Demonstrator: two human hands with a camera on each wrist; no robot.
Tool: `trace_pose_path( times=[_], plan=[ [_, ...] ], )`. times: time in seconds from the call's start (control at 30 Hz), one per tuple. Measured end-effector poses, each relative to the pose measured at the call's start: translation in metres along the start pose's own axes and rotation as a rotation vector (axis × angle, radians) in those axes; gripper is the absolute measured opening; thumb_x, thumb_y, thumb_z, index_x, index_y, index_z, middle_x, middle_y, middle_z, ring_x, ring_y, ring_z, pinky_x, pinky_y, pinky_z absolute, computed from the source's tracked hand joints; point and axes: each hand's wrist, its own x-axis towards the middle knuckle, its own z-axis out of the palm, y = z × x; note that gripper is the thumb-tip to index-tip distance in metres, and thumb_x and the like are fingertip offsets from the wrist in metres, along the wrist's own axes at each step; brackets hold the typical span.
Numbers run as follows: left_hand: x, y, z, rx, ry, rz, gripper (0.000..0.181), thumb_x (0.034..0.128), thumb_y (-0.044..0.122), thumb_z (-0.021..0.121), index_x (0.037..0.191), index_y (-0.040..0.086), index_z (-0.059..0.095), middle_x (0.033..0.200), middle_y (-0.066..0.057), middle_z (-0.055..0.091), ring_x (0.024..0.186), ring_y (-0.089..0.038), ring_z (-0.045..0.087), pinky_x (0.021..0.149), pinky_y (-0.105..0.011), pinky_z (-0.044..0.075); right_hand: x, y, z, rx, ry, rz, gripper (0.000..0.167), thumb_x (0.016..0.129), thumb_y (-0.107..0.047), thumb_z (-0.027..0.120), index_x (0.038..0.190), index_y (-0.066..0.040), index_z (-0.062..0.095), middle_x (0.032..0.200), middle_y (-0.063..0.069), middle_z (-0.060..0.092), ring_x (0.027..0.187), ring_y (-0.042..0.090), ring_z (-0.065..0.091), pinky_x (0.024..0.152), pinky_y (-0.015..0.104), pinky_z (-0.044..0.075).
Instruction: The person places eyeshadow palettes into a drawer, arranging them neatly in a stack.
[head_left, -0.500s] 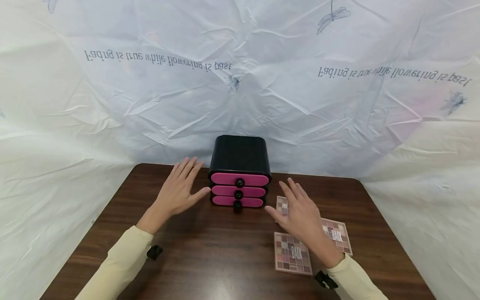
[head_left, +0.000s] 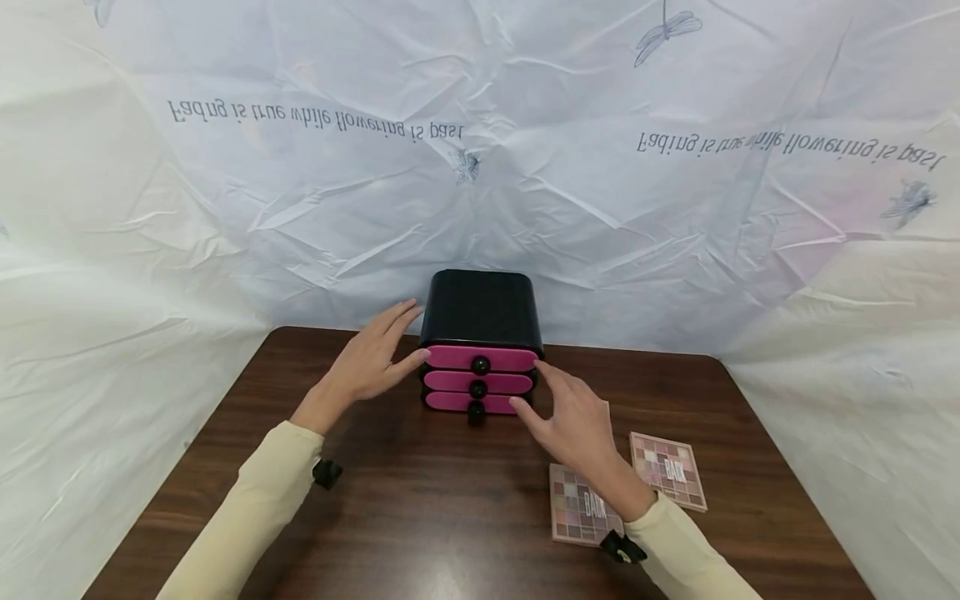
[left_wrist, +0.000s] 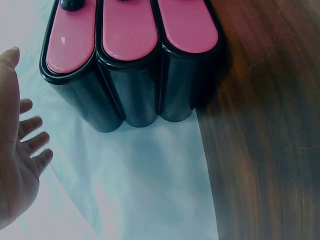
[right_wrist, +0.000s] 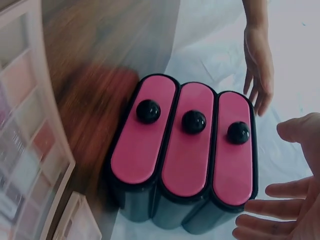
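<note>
A black box with three pink drawer fronts point(head_left: 480, 359) and round black knobs stands at the table's back edge, all drawers closed. The left hand point(head_left: 365, 364), fingers extended, is beside its left side; in the left wrist view a gap shows between that hand point(left_wrist: 17, 165) and the box. At the box's right front is the right hand point(head_left: 577, 421), fingers spread and holding nothing; in the right wrist view this hand point(right_wrist: 295, 205) has its fingertips close to the top drawer's edge, and whether they touch is unclear.
On the brown table point(head_left: 420, 517), one palette point(head_left: 573, 508) lies partly under the right forearm and another palette point(head_left: 667, 468) to its right. A third is mostly hidden behind the right hand. A whitish printed sheet point(head_left: 480, 217) hangs behind the table.
Both hands have moved inward toward the box, the left rightward and slightly up, the right leftward. The right hand now covers most of the rear palette. The box stays where it was.
</note>
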Motion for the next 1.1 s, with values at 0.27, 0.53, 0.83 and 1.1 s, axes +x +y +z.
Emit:
trace_pose_path(
  times=[0.27,0.53,0.83,1.1],
  plan=[
    [0.015,-0.005,0.004,-0.055,-0.020,0.051,0.067,0.1046,0.054,0.050,0.159,0.017,0.038,0.166,-0.005,0.031,0.150,-0.028,0.033,0.120,-0.054,0.031,0.009,-0.009,0.017,0.083,0.019,-0.020,0.061,0.092,-0.052,0.071,0.135,-0.009,0.066,0.130,0.014,0.069,0.115,0.032,0.067,0.093,0.052,0.057],
    [0.022,-0.009,0.008,-0.139,-0.058,0.072,0.062,0.1059,0.052,0.049,0.157,0.017,0.043,0.164,-0.005,0.035,0.148,-0.030,0.038,0.117,-0.058,0.033,0.016,-0.015,0.033,0.148,0.008,0.000,0.052,0.094,-0.047,0.072,0.130,-0.009,0.070,0.128,0.010,0.071,0.113,0.029,0.069,0.092,0.049,0.058],
    [0.027,-0.015,0.011,-0.208,-0.047,0.084,0.053,0.1064,0.044,0.053,0.150,0.015,0.053,0.157,-0.007,0.045,0.142,-0.030,0.047,0.114,-0.055,0.039,0.023,-0.019,0.047,0.194,0.024,0.032,0.047,0.094,-0.047,0.073,0.122,-0.010,0.073,0.119,0.009,0.074,0.102,0.025,0.072,0.084,0.044,0.060],
    [0.028,-0.021,0.014,-0.283,-0.025,0.072,0.050,0.1037,0.041,0.060,0.147,0.016,0.057,0.153,-0.005,0.050,0.141,-0.029,0.047,0.113,-0.054,0.041,0.030,-0.022,0.056,0.303,0.041,0.091,0.041,0.092,-0.047,0.074,0.115,-0.012,0.076,0.101,0.003,0.077,0.086,0.015,0.072,0.071,0.037,0.059]
  ],
)
